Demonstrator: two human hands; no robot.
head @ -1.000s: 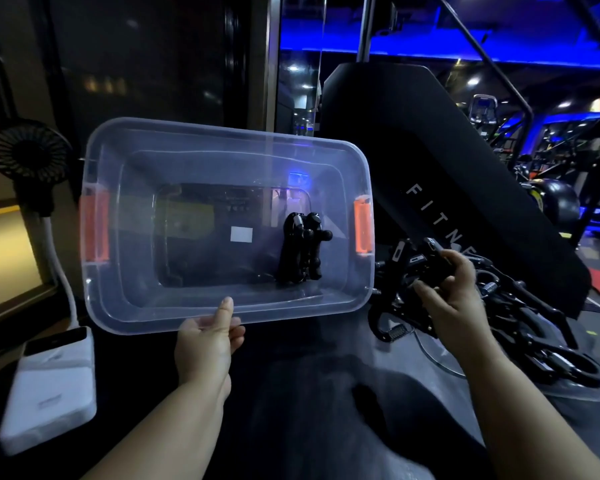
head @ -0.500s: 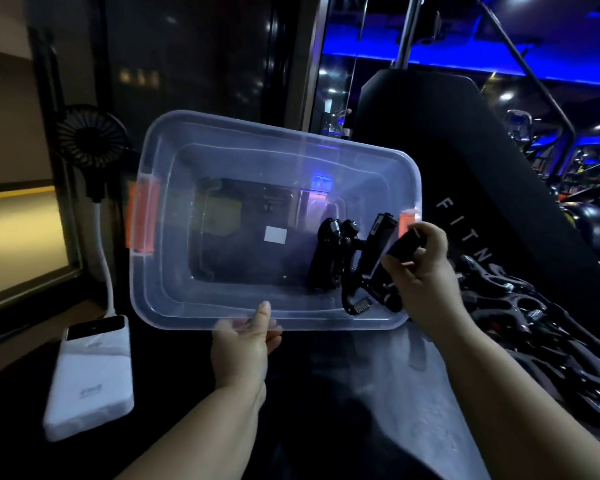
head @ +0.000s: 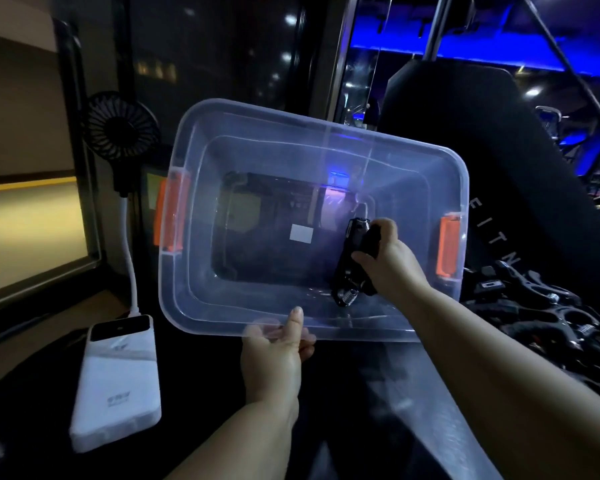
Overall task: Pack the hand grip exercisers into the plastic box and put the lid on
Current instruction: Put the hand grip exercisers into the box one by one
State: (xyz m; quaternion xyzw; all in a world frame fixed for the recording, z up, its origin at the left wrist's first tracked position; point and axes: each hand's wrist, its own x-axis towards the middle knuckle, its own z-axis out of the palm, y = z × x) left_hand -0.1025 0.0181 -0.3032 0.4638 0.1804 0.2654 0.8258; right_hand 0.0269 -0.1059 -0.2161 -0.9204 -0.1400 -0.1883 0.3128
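While the left hand (head: pixel 274 355) pinches the near rim of the tilted plastic box (head: pixel 184 289) and the right hand (head: pixel 388 265), fingers curled round a hand grip exerciser (head: pixel 352 265), holds it low at the box's right end, the added weight could twist the box from that thin pinch.

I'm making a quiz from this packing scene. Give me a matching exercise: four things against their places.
1 left hand
2 right hand
3 power bank
4 fan

a left of the plastic box, lying flat
b inside the box, holding a hand grip exerciser
c upright behind the box's left end
d on the box's near rim

Pairs: 1-d, 2-b, 3-a, 4-c
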